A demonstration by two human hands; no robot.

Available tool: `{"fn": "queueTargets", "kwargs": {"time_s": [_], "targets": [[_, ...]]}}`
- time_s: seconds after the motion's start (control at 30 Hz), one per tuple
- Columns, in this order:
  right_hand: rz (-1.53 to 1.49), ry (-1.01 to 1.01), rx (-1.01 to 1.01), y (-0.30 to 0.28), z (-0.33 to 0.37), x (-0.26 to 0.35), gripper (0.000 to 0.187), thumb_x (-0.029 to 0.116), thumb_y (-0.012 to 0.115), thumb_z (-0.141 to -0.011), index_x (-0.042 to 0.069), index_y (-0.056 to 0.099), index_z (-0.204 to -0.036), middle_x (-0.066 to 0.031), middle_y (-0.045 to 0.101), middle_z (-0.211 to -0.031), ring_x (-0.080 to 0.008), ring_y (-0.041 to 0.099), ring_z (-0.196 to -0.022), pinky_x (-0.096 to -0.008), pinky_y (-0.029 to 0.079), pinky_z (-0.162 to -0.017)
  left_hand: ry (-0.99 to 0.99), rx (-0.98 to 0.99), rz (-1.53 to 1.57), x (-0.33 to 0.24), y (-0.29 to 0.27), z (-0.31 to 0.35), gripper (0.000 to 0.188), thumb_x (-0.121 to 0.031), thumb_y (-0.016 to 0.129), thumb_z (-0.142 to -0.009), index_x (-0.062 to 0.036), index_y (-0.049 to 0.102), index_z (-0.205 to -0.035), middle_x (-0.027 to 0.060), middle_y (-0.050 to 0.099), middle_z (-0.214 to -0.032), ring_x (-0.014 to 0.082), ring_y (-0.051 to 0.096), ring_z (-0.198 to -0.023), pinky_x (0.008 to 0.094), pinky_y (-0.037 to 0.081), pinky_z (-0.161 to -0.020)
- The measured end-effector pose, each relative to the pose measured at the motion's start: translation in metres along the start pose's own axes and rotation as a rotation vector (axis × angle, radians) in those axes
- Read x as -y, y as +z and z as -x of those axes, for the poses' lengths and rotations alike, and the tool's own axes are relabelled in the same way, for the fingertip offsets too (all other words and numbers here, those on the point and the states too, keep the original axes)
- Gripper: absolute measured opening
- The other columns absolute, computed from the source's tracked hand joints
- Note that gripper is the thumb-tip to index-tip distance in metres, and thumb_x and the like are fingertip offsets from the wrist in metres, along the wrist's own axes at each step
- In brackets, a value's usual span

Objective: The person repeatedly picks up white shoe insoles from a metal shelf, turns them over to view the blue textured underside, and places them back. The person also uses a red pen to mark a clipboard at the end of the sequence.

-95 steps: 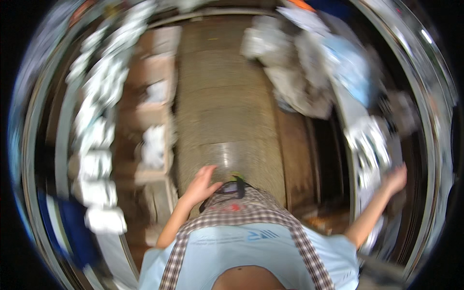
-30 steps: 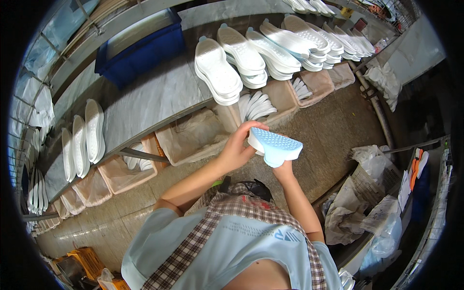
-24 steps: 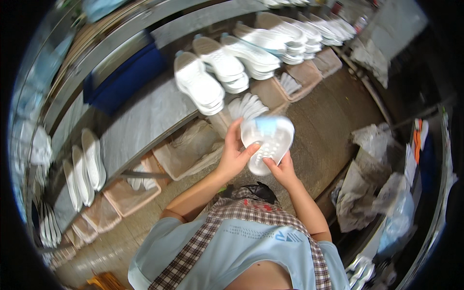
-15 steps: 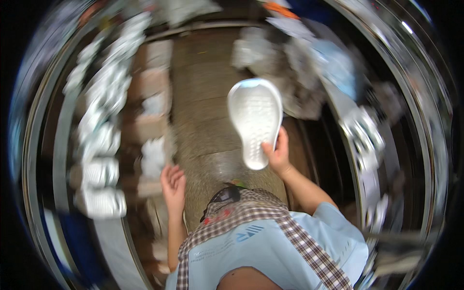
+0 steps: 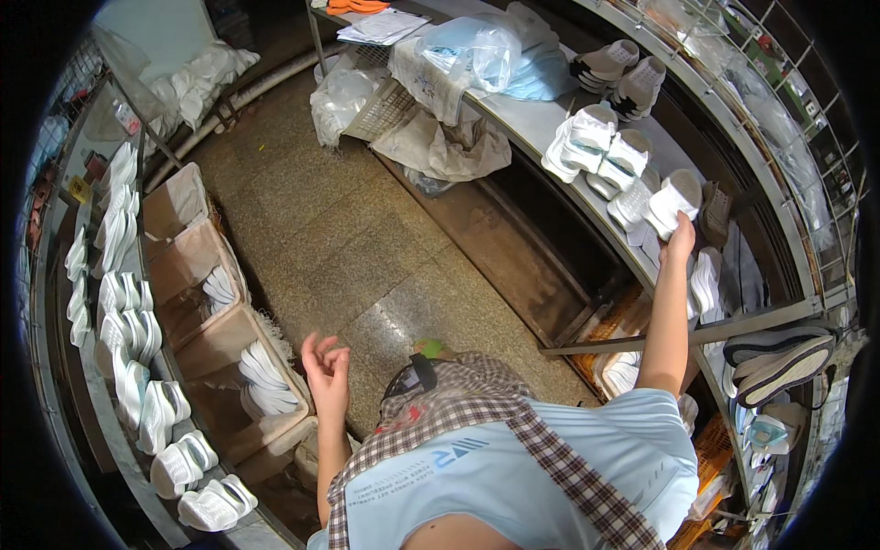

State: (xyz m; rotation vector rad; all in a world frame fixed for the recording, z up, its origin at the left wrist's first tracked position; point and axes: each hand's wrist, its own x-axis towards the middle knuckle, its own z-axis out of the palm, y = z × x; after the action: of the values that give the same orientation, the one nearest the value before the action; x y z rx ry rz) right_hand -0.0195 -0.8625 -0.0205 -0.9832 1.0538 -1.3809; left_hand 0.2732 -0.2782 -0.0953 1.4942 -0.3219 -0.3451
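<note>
My right hand is stretched out to the bench on the right. Its fingers are closed on the near end of a white shoe sole, which stands beside other white soles stacked on the bench top. The fingertips are partly hidden by the sole. My left hand hangs over the floor in front of me with nothing in it. Its fingers are loosely bent and apart, close to the lined basket of white soles.
A long shelf on the left carries rows of white soles. Lined baskets stand below it. Plastic bags, papers and grey shoes lie on the right bench. A metal bar juts out by my right arm.
My right hand has carried the white sole from in front of me to the right bench. My view has turned to the right. The left hand stays empty.
</note>
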Motion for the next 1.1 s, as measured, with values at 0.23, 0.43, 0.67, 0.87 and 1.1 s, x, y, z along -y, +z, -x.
{"fn": "queueTargets", "kwargs": {"time_s": [0.23, 0.43, 0.67, 0.87, 1.1], "targets": [[0.434, -0.206, 0.012, 0.011, -0.022, -0.019, 0.051, 0.045, 0.051, -0.088, -0.001, 0.058, -0.11, -0.01, 0.059, -0.109, -0.0196, 0.053, -0.095, -0.0341, 0.041, -0.079, -0.073, -0.022, -0.1, 0.01, -0.004, 0.01, 0.055, -0.004, 0.057, -0.086, -0.0045, 0.028, -0.133, 0.0132, 0.047, -0.119, 0.0133, 0.054, -0.091, 0.0231, 0.046, -0.073], [0.303, -0.724, 0.403, 0.158, 0.113, -0.021, 0.02, 0.014, 0.052, -0.091, -0.002, 0.055, -0.103, -0.0101, 0.057, -0.104, -0.0185, 0.053, -0.098, -0.0305, 0.041, -0.091, -0.144, -0.132, -0.246, 0.017, -0.042, 0.043, 0.056, -0.01, 0.06, -0.082, -0.0062, 0.032, -0.131, 0.0129, 0.047, -0.118, 0.0186, 0.056, -0.093, 0.0312, 0.049, -0.078], [0.227, -0.287, 1.612, 0.321, 0.384, -0.106, 0.025, 0.012, 0.054, -0.089, 0.002, 0.055, -0.112, -0.0066, 0.057, -0.108, -0.0149, 0.053, -0.099, -0.0269, 0.039, -0.09, -0.171, -0.402, -0.241, 0.005, -0.093, 0.107, 0.061, -0.023, 0.064, -0.083, -0.0052, 0.032, -0.131, 0.0146, 0.039, -0.129, 0.0204, 0.051, -0.106, 0.0317, 0.046, -0.082], [0.068, -0.524, 2.107, 0.374, 0.604, -0.106, 0.042, 0.018, 0.059, -0.086, 0.004, 0.048, -0.123, -0.0104, 0.051, -0.123, -0.0238, 0.046, -0.115, -0.0364, 0.035, -0.097, -0.105, -0.708, 0.052, 0.01, -0.144, 0.13, 0.059, -0.023, 0.06, -0.087, -0.0053, 0.027, -0.133, 0.0105, 0.034, -0.135, 0.0184, 0.049, -0.108, 0.0294, 0.046, -0.082], [-0.259, -1.059, 2.006, 0.468, 0.75, -0.088, 0.058, 0.034, 0.059, -0.085, 0.002, 0.039, -0.129, -0.0182, 0.042, -0.129, -0.0337, 0.037, -0.12, -0.0426, 0.03, -0.1, -0.095, -0.832, 0.432, -0.016, -0.168, 0.098, 0.078, -0.039, 0.059, -0.086, -0.0037, 0.015, -0.14, 0.0128, 0.019, -0.146, 0.0223, 0.036, -0.125, 0.037, 0.037, -0.095]]}}
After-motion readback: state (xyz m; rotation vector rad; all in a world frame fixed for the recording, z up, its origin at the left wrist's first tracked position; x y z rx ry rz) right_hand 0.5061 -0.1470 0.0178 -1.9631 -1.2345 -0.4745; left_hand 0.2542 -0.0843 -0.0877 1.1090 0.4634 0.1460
